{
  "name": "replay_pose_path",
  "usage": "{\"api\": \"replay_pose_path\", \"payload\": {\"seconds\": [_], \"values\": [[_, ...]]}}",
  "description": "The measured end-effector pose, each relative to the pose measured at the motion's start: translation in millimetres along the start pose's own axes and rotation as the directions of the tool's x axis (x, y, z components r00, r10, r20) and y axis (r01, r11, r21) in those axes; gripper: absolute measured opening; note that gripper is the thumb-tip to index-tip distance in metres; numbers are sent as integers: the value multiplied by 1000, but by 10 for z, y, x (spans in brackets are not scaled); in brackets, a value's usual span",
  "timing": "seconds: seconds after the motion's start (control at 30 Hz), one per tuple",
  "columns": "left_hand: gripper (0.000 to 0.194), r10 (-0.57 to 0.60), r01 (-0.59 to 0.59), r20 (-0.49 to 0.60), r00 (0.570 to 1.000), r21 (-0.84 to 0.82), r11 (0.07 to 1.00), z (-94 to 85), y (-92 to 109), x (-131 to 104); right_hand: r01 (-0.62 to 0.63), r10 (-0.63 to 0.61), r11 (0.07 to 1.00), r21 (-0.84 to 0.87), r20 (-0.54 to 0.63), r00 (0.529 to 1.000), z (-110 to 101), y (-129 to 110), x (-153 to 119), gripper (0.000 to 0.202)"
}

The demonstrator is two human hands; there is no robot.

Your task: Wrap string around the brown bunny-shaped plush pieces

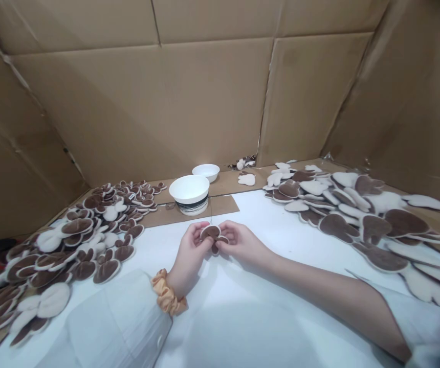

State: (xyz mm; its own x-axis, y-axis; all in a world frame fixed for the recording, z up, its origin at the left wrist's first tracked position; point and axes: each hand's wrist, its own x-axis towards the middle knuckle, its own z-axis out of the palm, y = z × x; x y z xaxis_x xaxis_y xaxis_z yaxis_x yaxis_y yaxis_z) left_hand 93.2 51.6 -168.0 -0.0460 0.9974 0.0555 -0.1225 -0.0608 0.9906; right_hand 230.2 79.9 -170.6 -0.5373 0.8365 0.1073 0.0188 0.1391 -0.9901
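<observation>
Cardboard walls (212, 102) backed the white bench (258, 327); centrally, the left hand (194, 245) and right hand (240, 241) closely pinched one brown plush bunny (210, 233). Cinched bunnies (77, 226) at nine o'clock seemed finished, flat cutouts (337, 227) at three unworked.

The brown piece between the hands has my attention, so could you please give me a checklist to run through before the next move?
1. Brown piece gripped by both the left hand and the right hand: ok.
2. Brown piece wholly in sight: not ok, fingers cover part of it.
3. Larger white bowl upright, beyond the hands: ok.
4. Orange scrunchie at the left wrist, apart from the brown piece: ok.
5. Right sleeve free of the right-hand pile: cannot tell, they overlap in this view.
6. Stitching on the brown piece sound: cannot tell, too small to see.
</observation>
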Motion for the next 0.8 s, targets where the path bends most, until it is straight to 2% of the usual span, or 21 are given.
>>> {"api": "replay_pose_path", "payload": {"seconds": [0.1,0.23,0.47,0.63,0.8], "values": [[38,-7,6,28,1000,21,1000,20,7,-16,5,-8,999,-46,-62,998,2,9,3,16],[37,-35,35,1,999,34,999,35,43,-31,-16,7,995,-98,-90,996,14,-37,-13,14],[37,-77,77,-67,995,-4,997,34,92,-37,-40,41,999,10,-90,995,71,-123,-52,12],[35,-80,79,-68,994,-18,997,-11,60,-1,-9,14,999,53,-97,995,86,-135,-62,11],[33,-43,45,-54,998,40,998,-15,46,4,-44,64,991,125,-158,985,69,-128,-43,13]]}}
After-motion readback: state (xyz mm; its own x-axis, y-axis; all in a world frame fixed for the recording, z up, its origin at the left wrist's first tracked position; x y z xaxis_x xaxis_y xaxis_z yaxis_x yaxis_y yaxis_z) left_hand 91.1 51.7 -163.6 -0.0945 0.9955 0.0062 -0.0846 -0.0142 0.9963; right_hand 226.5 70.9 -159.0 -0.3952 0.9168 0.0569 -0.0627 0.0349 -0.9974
